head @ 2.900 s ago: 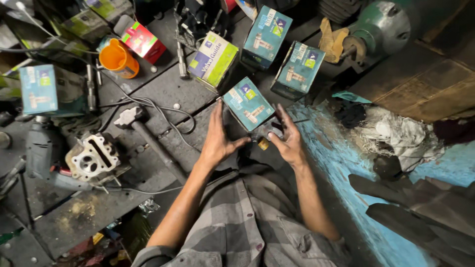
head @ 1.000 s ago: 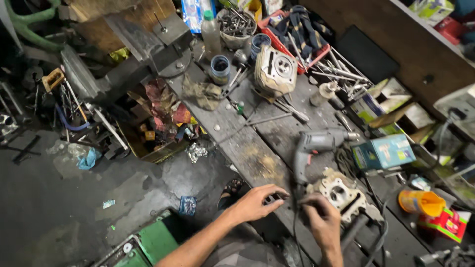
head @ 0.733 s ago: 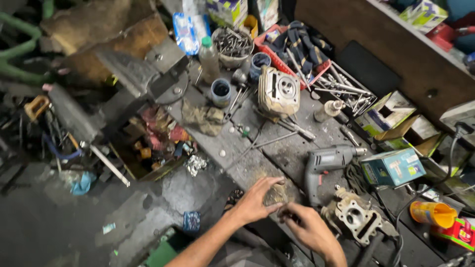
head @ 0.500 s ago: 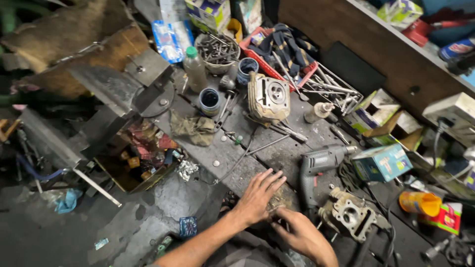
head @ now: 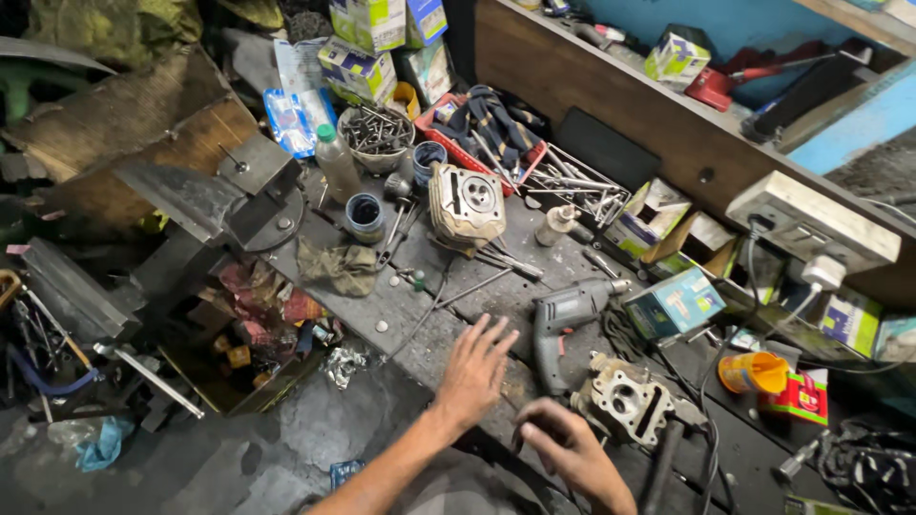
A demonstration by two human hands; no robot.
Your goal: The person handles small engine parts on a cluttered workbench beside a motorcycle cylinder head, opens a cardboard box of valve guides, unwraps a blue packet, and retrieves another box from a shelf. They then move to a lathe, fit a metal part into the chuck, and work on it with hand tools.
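Left hand point(head: 474, 370): we log it flat and open, fingers spread, palm down on the dark metal worktop point(head: 420, 315); it holds nothing, and we judge it is pressed there for support.

Right hand point(head: 563, 443): fingers curled inward near the worktop's front edge. Something small and dark may sit inside the curl, but we cannot tell what, nor whether it is truly gripped.

Electric drill point(head: 563, 319): grey, lying on its side just beside both hands, chuck pointing away toward the boxes, its handle toward the person, so we judge it lies ready to pick up.

Engine part, near point(head: 625, 405): a pale metal casting with a round bore, just right of the right hand and touching nothing we can see of it.

Engine part, far point(head: 466, 202): a finned cylinder head standing on its side, well apart from the hands, with loose rods at its base.

Rag point(head: 339, 267): crumpled, olive, left of centre.

Bench vise point(head: 253, 195): at the worktop's left corner.

Plastic bottle point(head: 336, 162) and bowl of bolts point(head: 374, 135): set together at the back, out of the way.

Teal box point(head: 676, 303): beside the drill's nose.

Orange cup point(head: 752, 372): on its side, far right.
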